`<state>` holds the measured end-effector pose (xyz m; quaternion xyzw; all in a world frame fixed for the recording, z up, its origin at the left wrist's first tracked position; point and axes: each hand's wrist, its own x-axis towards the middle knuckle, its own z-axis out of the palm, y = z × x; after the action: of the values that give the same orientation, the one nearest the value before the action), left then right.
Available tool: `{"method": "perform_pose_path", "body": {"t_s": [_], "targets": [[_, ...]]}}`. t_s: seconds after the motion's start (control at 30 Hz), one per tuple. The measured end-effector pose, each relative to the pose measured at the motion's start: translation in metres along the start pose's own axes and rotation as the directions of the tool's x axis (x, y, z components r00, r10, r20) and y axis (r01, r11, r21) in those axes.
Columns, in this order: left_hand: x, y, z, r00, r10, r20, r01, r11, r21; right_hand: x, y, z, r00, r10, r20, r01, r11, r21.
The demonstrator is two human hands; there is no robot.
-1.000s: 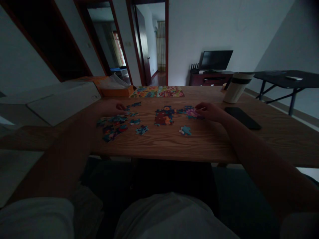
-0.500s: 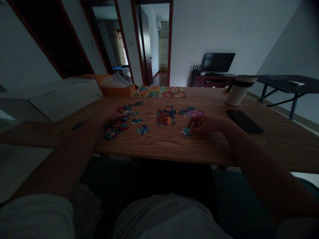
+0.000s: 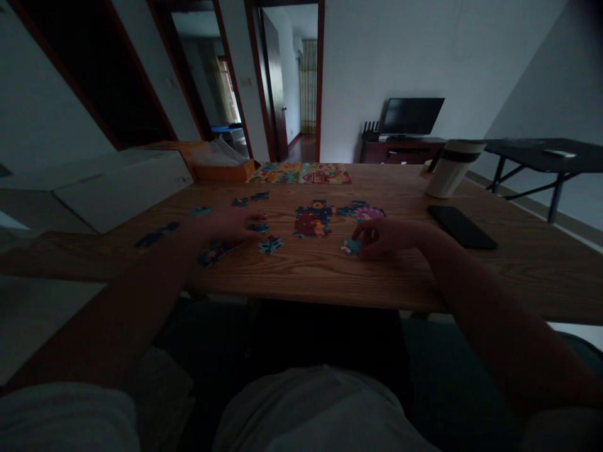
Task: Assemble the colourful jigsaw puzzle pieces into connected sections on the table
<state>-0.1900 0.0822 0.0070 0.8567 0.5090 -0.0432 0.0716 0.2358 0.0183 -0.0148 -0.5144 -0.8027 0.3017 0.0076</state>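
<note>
My left hand (image 3: pixel 226 225) is low over loose puzzle pieces on the left of the table, thumb and fingers apart around a small teal piece (image 3: pixel 260 227). The hand and wrist hide part of that group. Close below its fingertips lies a dark blue branching piece (image 3: pixel 271 245). At right, the bent fingers of my right hand (image 3: pixel 379 237) press together on a light-blue puzzle piece (image 3: pixel 350 246) flat on the wood. Between my hands is a joined red-brown puzzle section (image 3: pixel 311 221). Beyond my right hand, a section with a purple part (image 3: pixel 370 213) lies close by.
A colourful picture sheet (image 3: pixel 301 173) lies at the table's far edge. To the right are a black phone (image 3: pixel 461 227) and a pale tumbler (image 3: pixel 451 172). A white box (image 3: pixel 122 185) and an orange box (image 3: pixel 226 169) stand at left.
My left hand has moved right across the loose pieces, uncovering some pieces to its left. The right hand stays almost in place at the light-blue piece.
</note>
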Motion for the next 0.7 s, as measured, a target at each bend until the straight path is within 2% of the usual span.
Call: {"method": "perform_pose_path", "body": {"t_s": [0.07, 0.17, 0.33, 0.47, 0.63, 0.7], "targets": [[-0.002, 0.010, 0.002, 0.999, -0.006, 0.035, 0.006, 1.000, 0.005, 0.001, 0.003, -0.001, 1.000, -0.014, -0.009, 0.014, 1.000, -0.014], [-0.004, 0.018, 0.003, 1.000, 0.002, 0.020, -0.001, 1.000, -0.027, 0.002, 0.006, -0.002, 0.998, -0.047, -0.044, 0.045, 0.997, -0.055], [-0.005, 0.021, 0.000, 1.000, -0.024, 0.017, 0.025, 0.997, -0.076, 0.001, 0.004, -0.003, 0.998, -0.032, -0.049, 0.029, 0.997, -0.071], [-0.007, 0.021, 0.004, 1.000, -0.008, 0.000, 0.008, 0.996, -0.087, -0.001, 0.002, -0.004, 0.998, -0.008, -0.064, 0.004, 0.998, -0.060], [-0.028, 0.032, 0.011, 1.000, 0.009, 0.000, -0.009, 0.999, -0.038, -0.003, 0.002, -0.004, 0.998, -0.022, -0.055, 0.020, 0.998, -0.052], [-0.039, 0.029, 0.010, 1.000, 0.000, -0.004, 0.000, 0.999, -0.032, -0.003, 0.003, -0.005, 0.999, -0.029, -0.036, 0.027, 0.998, -0.059]]}}
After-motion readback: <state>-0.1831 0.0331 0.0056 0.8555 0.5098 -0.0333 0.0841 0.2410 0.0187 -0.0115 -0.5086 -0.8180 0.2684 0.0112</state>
